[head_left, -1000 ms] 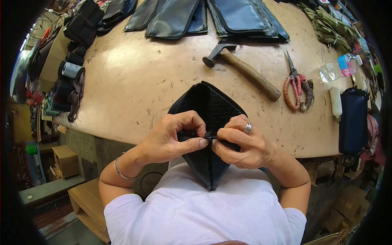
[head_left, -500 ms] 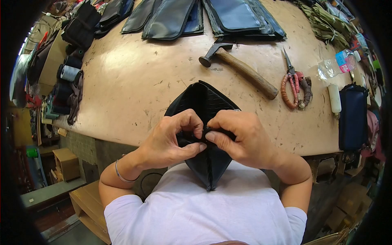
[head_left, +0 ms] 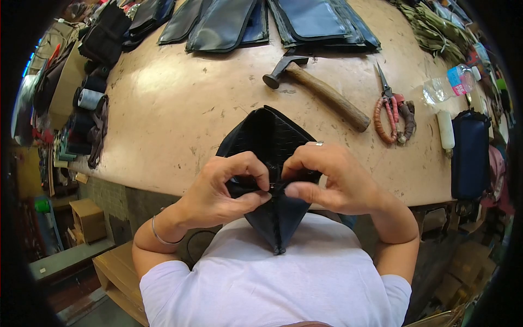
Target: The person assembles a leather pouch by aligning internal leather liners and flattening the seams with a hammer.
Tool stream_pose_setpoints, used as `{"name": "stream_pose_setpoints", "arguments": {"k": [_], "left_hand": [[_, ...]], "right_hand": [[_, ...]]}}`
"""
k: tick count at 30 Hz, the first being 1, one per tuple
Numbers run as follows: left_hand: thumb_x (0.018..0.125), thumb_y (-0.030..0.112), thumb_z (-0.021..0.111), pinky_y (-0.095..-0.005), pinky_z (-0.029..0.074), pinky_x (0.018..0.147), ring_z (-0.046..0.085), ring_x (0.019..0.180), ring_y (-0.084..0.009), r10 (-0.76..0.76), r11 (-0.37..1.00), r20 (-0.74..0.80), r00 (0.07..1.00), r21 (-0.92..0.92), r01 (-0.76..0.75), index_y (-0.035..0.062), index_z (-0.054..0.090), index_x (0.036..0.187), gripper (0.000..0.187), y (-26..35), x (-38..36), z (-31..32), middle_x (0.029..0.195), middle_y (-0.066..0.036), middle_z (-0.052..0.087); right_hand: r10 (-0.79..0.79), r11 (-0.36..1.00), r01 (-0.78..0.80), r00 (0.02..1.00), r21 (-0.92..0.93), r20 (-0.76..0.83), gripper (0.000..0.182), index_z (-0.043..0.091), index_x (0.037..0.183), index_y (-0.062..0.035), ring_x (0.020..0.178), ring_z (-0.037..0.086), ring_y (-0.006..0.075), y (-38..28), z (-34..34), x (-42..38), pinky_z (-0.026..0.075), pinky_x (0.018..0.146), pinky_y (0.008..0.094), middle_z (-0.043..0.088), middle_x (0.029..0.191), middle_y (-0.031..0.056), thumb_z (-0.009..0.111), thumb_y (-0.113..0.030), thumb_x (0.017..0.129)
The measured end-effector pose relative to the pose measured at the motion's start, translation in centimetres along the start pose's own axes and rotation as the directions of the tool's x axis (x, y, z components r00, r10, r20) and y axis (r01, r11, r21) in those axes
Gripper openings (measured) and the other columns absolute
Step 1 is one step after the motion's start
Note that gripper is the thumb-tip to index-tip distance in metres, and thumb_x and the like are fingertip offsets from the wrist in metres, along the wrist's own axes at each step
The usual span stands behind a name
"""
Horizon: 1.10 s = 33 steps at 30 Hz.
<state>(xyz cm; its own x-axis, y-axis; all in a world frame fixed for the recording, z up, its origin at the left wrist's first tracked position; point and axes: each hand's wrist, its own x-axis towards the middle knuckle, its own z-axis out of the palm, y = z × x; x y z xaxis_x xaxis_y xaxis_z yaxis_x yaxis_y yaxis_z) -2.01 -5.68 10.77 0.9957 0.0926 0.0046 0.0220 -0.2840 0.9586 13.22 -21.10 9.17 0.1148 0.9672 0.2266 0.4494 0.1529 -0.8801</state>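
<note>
A black pouch [head_left: 278,218] is held in front of my chest, spread into a diamond shape with its dark inside facing up. Its far corner lies over the table edge and its near corner points at my shirt. My left hand [head_left: 229,182] pinches the pouch near its middle, thumb against index finger. On the other side, my right hand [head_left: 332,177] has curled fingers and thumb around the facing edge, close to the left fingertips. Whatever small part sits between the fingertips is too dark to make out.
Beyond the pouch lie a hammer [head_left: 327,95] and scissors [head_left: 388,111] with wrapped handles. A plastic bottle [head_left: 449,84], a white tube [head_left: 445,131] and a dark blue case [head_left: 470,155] are on the right. Flat dark panels [head_left: 223,24] lie at the back; thread spools [head_left: 90,99] stand left.
My right hand has shifted slightly right, its thumb and index finger parting a little. My left hand keeps its pinch at the middle of the pouch.
</note>
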Motion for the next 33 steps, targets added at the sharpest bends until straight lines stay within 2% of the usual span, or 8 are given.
{"name": "stream_pose_setpoints", "arguments": {"k": [3, 6, 12, 20, 24, 27, 30, 33], "left_hand": [[0.068, -0.005, 0.065, -0.0229, 0.044, 0.066, 0.055, 0.070, -0.0092, -0.011, 0.999, -0.013, 1.000, -0.039, 0.010, 0.0031, 0.055, 0.078, 0.016, -0.5, -0.3, -0.6, 0.074, -0.003, 0.058], [0.068, -0.005, 0.065, -0.0219, 0.042, 0.068, 0.053, 0.071, -0.0080, -0.083, 0.990, -0.037, 0.996, -0.117, 0.078, 0.0049, 0.056, 0.077, 0.017, -0.8, -0.5, -0.9, 0.074, 0.000, 0.056], [0.068, -0.003, 0.066, -0.0202, 0.037, 0.068, 0.047, 0.071, -0.0060, -0.198, 0.949, -0.099, 0.975, -0.269, 0.166, 0.0069, 0.053, 0.077, 0.019, -0.7, -0.9, -2.2, 0.073, 0.003, 0.050], [0.067, -0.005, 0.065, -0.0222, 0.038, 0.069, 0.047, 0.072, -0.0068, -0.248, 0.946, -0.174, 0.953, -0.257, 0.199, 0.0074, 0.052, 0.077, 0.020, -1.0, -3.1, -3.8, 0.076, 0.002, 0.050], [0.066, -0.006, 0.065, -0.0220, 0.039, 0.069, 0.048, 0.073, -0.0078, -0.093, 0.992, -0.229, 0.969, -0.099, 0.072, 0.0061, 0.053, 0.079, 0.021, -1.7, -4.2, -3.7, 0.076, 0.001, 0.051], [0.066, -0.008, 0.065, -0.0220, 0.040, 0.069, 0.051, 0.074, -0.0094, -0.010, 0.999, -0.233, 0.972, -0.033, 0.002, 0.0047, 0.054, 0.081, 0.022, -1.8, -4.4, -3.7, 0.077, 0.000, 0.053], [0.067, -0.009, 0.064, -0.0230, 0.042, 0.070, 0.054, 0.074, -0.0113, 0.036, 0.999, -0.203, 0.979, 0.000, -0.037, 0.0038, 0.055, 0.083, 0.023, -1.2, -4.2, -3.7, 0.077, -0.002, 0.056], [0.068, -0.010, 0.063, -0.0245, 0.044, 0.071, 0.056, 0.074, -0.0126, 0.091, 0.995, -0.176, 0.980, 0.051, -0.083, 0.0036, 0.055, 0.085, 0.023, -1.0, -4.0, -3.8, 0.077, -0.003, 0.058]], "right_hand": [[-0.039, 0.999, 0.039, 0.999, -0.036, 0.015, 0.023, 0.059, 0.090, -0.0019, 0.078, 0.057, 0.0274, 0.5, -0.6, -0.7, 0.044, 0.066, 0.0335, 0.060, 0.084, 0.0105, 0.067, -0.017, 0.074], [0.009, 1.000, -0.009, 1.000, 0.013, 0.003, 0.029, 0.057, 0.094, -0.0037, 0.080, 0.057, 0.0275, 1.2, -0.4, -0.9, 0.041, 0.073, 0.0364, 0.060, 0.087, 0.0096, 0.068, -0.015, 0.069], [-0.160, 0.987, 0.161, 0.987, -0.025, 0.033, 0.026, 0.059, 0.093, -0.0063, 0.080, 0.058, 0.0246, 2.9, -1.3, 0.9, 0.039, 0.079, 0.0387, 0.062, 0.085, 0.0085, 0.068, -0.017, 0.071], [0.006, 0.995, 0.012, 0.982, -0.094, 0.188, 0.025, 0.060, 0.092, -0.0088, 0.074, 0.055, 0.0203, 1.9, 0.2, 3.4, 0.040, 0.079, 0.0334, 0.062, 0.080, 0.0030, 0.070, -0.021, 0.073], [-0.061, 0.997, 0.068, 0.984, -0.037, 0.168, 0.022, 0.060, 0.092, -0.0066, 0.071, 0.056, 0.0258, 1.8, 0.7, 3.7, 0.040, 0.075, 0.0359, 0.061, 0.077, 0.0089, 0.065, -0.021, 0.077], [-0.060, 0.997, 0.054, 0.989, 0.051, 0.135, 0.020, 0.061, 0.091, -0.0049, 0.069, 0.056, 0.0246, 1.7, 1.1, 3.8, 0.043, 0.070, 0.0348, 0.061, 0.074, 0.0106, 0.062, -0.021, 0.080], [0.211, 0.965, -0.241, 0.947, 0.101, 0.244, 0.019, 0.062, 0.087, -0.0026, 0.069, 0.054, 0.0162, 1.0, 0.6, 4.1, 0.039, 0.071, 0.0289, 0.060, 0.071, 0.0063, 0.058, -0.021, 0.084], [0.176, 0.970, -0.210, 0.956, 0.126, 0.236, 0.019, 0.061, 0.085, -0.0008, 0.061, 0.054, 0.0155, 1.3, 0.9, 3.9, 0.041, 0.061, 0.0288, 0.058, 0.065, 0.0065, 0.058, -0.020, 0.084]]}}
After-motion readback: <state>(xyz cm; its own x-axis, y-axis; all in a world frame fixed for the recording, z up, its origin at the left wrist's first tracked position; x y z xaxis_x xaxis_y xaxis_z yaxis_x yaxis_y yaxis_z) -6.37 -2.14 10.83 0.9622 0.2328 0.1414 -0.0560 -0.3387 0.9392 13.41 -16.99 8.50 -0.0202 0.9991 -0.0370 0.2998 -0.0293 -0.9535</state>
